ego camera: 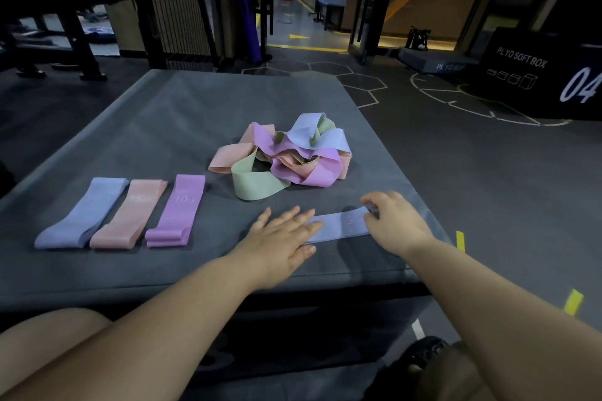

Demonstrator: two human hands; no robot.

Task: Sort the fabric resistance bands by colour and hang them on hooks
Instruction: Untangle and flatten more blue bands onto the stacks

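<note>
Both hands are on the tabletop, a grey padded surface, working one lilac-blue band at its near right side. The left hand lies flat, fingers straight and spread a little, pressing down on the band's left end. The right hand has its fingers curled in, pinching the band's right end against the thumb. Between the two hands the band runs flat across the surface, with pale printing on its top face too blurred to read.

Over on the left, three bands lie flat side by side in a neat row: a blue band on the outside, a peach band in the middle just beside it, and a purple band on the right of the row. The purple one shows a "10" on its face.

Further back, near the middle of the tabletop, sits the unsorted pile, a tangle of peach, purple, pale green and blue loops twisted over one another, well apart from the row and just beyond the hands.

Off to the far right on the floor stands a dark box lettered "PLYO SOFT BOX". Yellow tape marks show on the floor near the tabletop's right edge.
</note>
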